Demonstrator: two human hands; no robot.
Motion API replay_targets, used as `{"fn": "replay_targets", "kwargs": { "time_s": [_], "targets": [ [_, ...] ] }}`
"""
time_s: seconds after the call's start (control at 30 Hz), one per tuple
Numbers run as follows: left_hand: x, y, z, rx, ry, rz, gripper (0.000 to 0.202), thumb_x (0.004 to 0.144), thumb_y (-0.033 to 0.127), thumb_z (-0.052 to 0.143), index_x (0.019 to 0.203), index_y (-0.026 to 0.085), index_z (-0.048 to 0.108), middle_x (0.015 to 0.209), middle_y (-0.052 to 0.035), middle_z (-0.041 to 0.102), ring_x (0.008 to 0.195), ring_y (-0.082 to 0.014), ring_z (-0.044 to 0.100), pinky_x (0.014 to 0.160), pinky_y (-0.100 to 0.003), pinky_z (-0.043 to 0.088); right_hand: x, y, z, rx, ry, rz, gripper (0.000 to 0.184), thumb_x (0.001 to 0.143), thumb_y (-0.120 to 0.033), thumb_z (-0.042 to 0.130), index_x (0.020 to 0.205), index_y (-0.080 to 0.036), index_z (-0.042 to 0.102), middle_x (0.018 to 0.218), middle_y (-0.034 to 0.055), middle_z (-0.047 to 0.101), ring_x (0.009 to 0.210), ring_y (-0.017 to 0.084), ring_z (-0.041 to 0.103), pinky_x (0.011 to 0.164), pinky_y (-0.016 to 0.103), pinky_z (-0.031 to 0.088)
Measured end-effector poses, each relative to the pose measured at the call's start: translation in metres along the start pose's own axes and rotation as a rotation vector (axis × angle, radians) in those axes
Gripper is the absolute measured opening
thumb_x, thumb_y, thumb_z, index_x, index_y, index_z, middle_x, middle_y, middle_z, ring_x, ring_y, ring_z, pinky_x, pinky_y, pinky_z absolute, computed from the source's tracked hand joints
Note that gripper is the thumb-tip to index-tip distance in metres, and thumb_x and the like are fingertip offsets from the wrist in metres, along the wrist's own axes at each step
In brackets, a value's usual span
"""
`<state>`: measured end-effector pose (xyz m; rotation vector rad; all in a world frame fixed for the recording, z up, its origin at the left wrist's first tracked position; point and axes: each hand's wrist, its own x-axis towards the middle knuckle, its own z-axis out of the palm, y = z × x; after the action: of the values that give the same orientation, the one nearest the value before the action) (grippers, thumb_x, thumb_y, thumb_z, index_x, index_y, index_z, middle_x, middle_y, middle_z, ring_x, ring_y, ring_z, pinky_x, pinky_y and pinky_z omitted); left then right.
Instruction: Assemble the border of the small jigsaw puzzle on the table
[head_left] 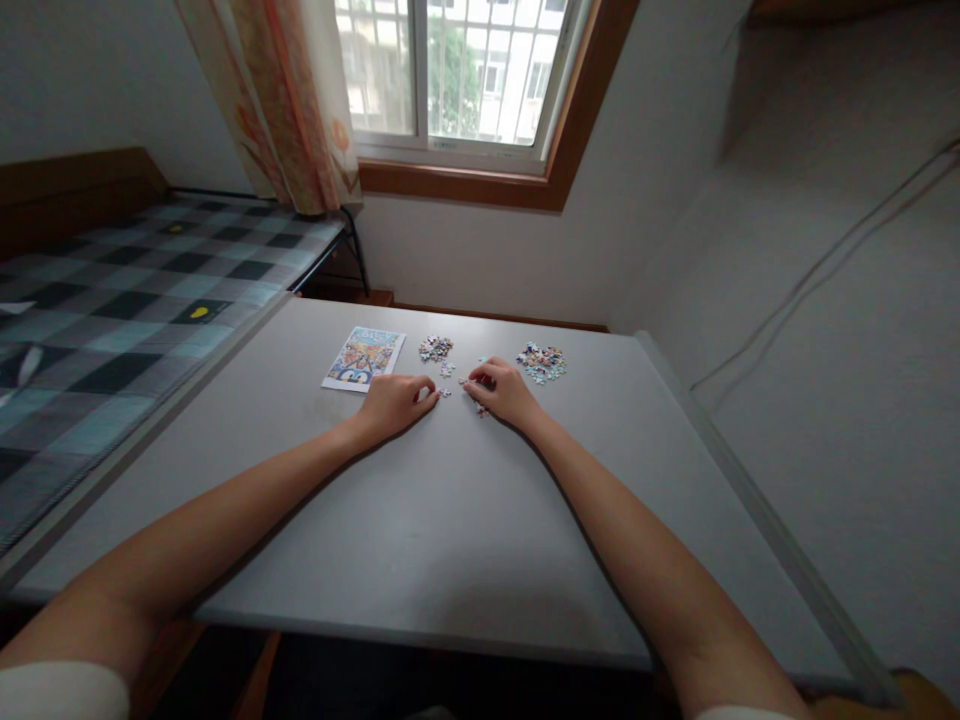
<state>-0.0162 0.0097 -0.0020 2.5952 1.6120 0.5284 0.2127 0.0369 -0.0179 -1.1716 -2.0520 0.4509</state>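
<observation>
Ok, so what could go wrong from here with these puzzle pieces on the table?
The loose pieces between your left hand and right hand are tiny; a careless sweep might flick them across the table. The pile just beyond your right hand could scatter if that hand moves carelessly. Your left hand sits beside the reference picture and may nudge it.

The surface [450, 500] looks smooth and matt grey. The puzzle pieces [540, 363] look like printed cardboard, and the picture card [364, 358] is glossy paper. The bed [112, 320] has checked cloth.
</observation>
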Motion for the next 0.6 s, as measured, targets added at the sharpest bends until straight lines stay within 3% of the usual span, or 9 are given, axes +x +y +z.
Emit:
{"fn": "replay_targets", "kwargs": {
  "time_s": [0.4,0.6],
  "targets": [
    [-0.0003,-0.0015,0.0027,0.001,0.007,0.002,0.033,0.092,0.048,0.049,0.094,0.025,0.072,0.068,-0.0006,0.068,0.062,-0.0155,0.060,0.057,-0.025,0.030,-0.0002,-0.0007,0.0016,-0.046,0.022,0.030,0.007,0.079,-0.022,0.068,0.077,-0.015,0.069,0.073,-0.0001,0.051,0.067,0.012,0.050,0.067,0.025,0.041],
    [0.0003,-0.0014,0.0019,0.003,0.015,0.004,0.033,0.091,0.047,0.049,0.094,0.024,0.072,0.066,-0.0008,0.067,0.061,-0.0153,0.060,0.056,-0.025,0.029,0.0001,0.0037,0.0030,0.002,0.019,0.022,0.011,0.079,-0.022,0.068,0.087,-0.016,0.072,0.075,0.0006,0.053,0.068,0.012,0.052,0.069,0.026,0.044]
  ]
}}
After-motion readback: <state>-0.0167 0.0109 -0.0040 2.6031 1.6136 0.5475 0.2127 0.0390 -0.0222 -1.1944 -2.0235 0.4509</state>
